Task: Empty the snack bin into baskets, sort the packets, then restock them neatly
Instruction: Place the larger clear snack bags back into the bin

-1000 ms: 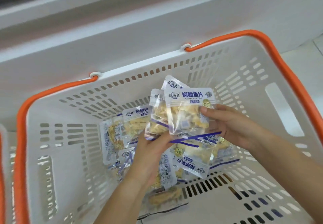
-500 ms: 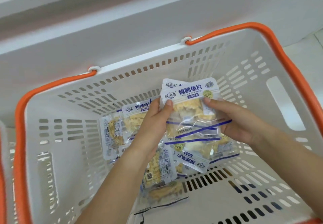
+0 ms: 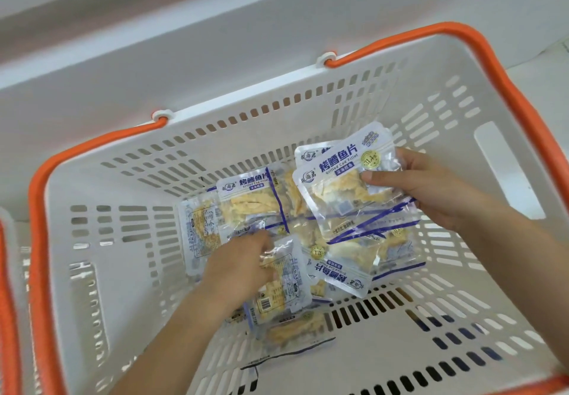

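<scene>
A: Entry, snack packets. A small stack of clear packets (image 3: 345, 191), blue print, "Grilled Cod Fillet" legible on the top one, sits raised over the basket's middle, toward its right wall.

B: Held how?

A: The right hand (image 3: 431, 191) grasps the stack at its right edge, thumb on the front face, fingers curled behind. At least two packets are in it; I cannot count further.

B: The rest?

A: A loose pile of the same packets (image 3: 246, 197) lies on the basket floor, centre to far side, overlapping at mixed angles. One lies upside down near the middle. One shows its back with a barcode (image 3: 277, 283), toward the near side.

B: Left hand?

A: The left hand (image 3: 243, 265) is down in the pile, knuckles up, fingers bent onto the packets beside the barcode one. Fingertips are blurred; I cannot tell whether it grips anything or only touches.

B: Container?

A: White slotted basket (image 3: 492, 154) with orange handles (image 3: 480, 46) lying along its rim. A second orange rim (image 3: 6, 302) shows at the left edge. A white ledge (image 3: 154, 56) runs behind the far wall.
</scene>
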Tool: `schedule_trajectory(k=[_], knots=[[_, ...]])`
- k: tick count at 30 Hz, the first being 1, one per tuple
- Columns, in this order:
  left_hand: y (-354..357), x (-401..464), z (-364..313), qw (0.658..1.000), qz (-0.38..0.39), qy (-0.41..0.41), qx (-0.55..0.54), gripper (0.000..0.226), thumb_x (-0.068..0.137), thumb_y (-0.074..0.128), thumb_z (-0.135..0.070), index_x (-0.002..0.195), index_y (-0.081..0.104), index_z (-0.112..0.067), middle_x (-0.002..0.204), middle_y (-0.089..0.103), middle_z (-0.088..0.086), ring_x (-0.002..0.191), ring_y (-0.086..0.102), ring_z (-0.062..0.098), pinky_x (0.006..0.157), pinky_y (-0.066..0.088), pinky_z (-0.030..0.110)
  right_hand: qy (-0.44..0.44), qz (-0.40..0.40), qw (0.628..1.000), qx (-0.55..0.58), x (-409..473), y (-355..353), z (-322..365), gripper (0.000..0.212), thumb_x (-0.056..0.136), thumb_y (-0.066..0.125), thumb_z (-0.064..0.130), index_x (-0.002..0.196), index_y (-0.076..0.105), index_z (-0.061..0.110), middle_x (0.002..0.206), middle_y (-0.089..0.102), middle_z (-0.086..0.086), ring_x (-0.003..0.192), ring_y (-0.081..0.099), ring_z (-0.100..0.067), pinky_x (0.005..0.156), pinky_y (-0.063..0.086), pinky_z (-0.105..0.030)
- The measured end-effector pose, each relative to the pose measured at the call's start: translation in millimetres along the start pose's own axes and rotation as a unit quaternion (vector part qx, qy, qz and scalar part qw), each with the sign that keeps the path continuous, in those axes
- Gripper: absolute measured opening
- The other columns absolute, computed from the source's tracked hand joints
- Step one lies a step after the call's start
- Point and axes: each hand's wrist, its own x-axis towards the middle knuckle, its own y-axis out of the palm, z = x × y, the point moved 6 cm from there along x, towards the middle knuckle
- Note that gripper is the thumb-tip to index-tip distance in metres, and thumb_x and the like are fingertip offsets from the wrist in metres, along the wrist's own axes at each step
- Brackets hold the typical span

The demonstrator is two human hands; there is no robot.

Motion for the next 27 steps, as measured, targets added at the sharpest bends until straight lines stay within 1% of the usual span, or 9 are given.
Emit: schedule_trajectory(k=[3, 6, 9, 11, 15, 18, 20, 24, 27], knots=[[-33, -10, 12, 0.984, 0.013, 0.001, -0.178, 0.018, 0.078, 0.075, -0.037, 0.090, 0.064, -0.029, 0.085, 0.059, -0.013, 0.074, 0.052, 0.003, 0.072, 0.041, 0.023, 0.014, -0.010, 0.999, -0.034, 2, -3, -7, 0.082, 0.051, 0.087, 0.054, 0.124, 0.060, 0.030, 0.126, 0.063, 0.002, 0.111, 0.062, -0.025, 0.102, 0.043, -0.050], [-89, -35, 18, 0.961, -0.089, 0.009, -0.263, 0.018, 0.079, 0.072, -0.035, 0.063, 0.065, -0.030, 0.064, 0.062, -0.013, 0.062, 0.057, 0.006, 0.065, 0.038, 0.024, 0.010, -0.035, 0.999, -0.018, 2, -6, -6, 0.082, 0.051, 0.087, 0.051, 0.125, 0.059, 0.030, 0.125, 0.064, 0.003, 0.110, 0.063, -0.024, 0.104, 0.042, -0.049], [-123, -53, -2, 0.917, -0.242, 0.034, -0.316, 0.015, 0.088, 0.061, -0.033, 0.080, 0.073, -0.038, 0.085, 0.071, -0.017, 0.078, 0.063, 0.005, 0.070, 0.042, 0.021, -0.013, -0.036, 0.999, 0.026, 1, 0, -2, 0.044, 0.071, 0.080, 0.030, 0.112, 0.065, 0.029, 0.110, 0.070, 0.010, 0.106, 0.064, -0.019, 0.105, 0.041, -0.047], [-115, -50, -35, 0.924, -0.255, 0.081, -0.273, 0.020, 0.093, 0.052, -0.039, 0.105, 0.068, -0.037, 0.110, 0.063, -0.020, 0.098, 0.058, 0.001, 0.075, 0.035, 0.011, -0.002, -0.047, 0.997, 0.061, 0, 4, -6, 0.023, 0.081, 0.073, 0.020, 0.095, 0.062, 0.034, 0.095, 0.068, 0.023, 0.099, 0.063, -0.007, 0.106, 0.038, -0.039], [-67, -25, -91, 0.944, -0.177, 0.170, -0.220, 0.053, 0.090, 0.035, -0.061, 0.135, 0.048, -0.038, 0.128, 0.044, -0.025, 0.129, 0.026, -0.006, 0.104, 0.022, 0.011, 0.008, -0.020, 0.994, 0.106, -4, 16, -11, 0.031, 0.086, 0.064, 0.012, 0.115, 0.064, 0.024, 0.110, 0.071, 0.006, 0.104, 0.066, -0.017, 0.100, 0.043, -0.041], [-65, -10, -82, 0.903, -0.258, 0.165, -0.300, 0.037, 0.092, 0.057, -0.033, 0.129, 0.053, -0.036, 0.119, 0.045, -0.019, 0.116, 0.039, -0.012, 0.104, 0.030, 0.010, 0.043, -0.011, 0.985, 0.167, 0, 14, -16, 0.055, 0.079, 0.068, 0.014, 0.132, 0.053, 0.023, 0.127, 0.063, 0.003, 0.115, 0.061, -0.022, 0.100, 0.043, -0.047], [-71, -4, -67, 0.891, -0.307, 0.125, -0.311, 0.060, 0.082, 0.072, -0.029, 0.134, 0.045, -0.039, 0.127, 0.038, -0.020, 0.117, 0.037, -0.010, 0.104, 0.026, 0.006, 0.045, 0.021, 0.983, 0.177, 1, 15, -16, 0.063, 0.076, 0.068, 0.015, 0.136, 0.049, 0.022, 0.133, 0.059, 0.000, 0.123, 0.056, -0.026, 0.103, 0.042, -0.052], [-66, 8, -47, 0.868, -0.189, 0.044, -0.456, 0.112, 0.061, 0.086, -0.036, 0.149, 0.016, -0.039, 0.149, 0.027, -0.021, 0.134, 0.026, -0.002, 0.112, 0.026, 0.032, 0.039, 0.037, 0.985, 0.167, 1, 17, -9, 0.066, 0.074, 0.071, 0.023, 0.136, 0.050, 0.022, 0.132, 0.060, 0.002, 0.127, 0.051, -0.021, 0.106, 0.037, -0.049], [-55, 12, -40, 0.817, -0.086, 0.025, -0.570, 0.077, 0.058, 0.084, -0.035, 0.128, 0.052, -0.028, 0.119, 0.066, -0.015, 0.109, 0.062, 0.004, 0.102, 0.046, 0.040, 0.049, 0.036, 0.984, 0.170, -1, 19, -12, 0.102, 0.058, 0.082, 0.056, 0.145, 0.037, 0.029, 0.148, 0.041, 0.009, 0.137, 0.039, -0.018, 0.113, 0.028, -0.053]])
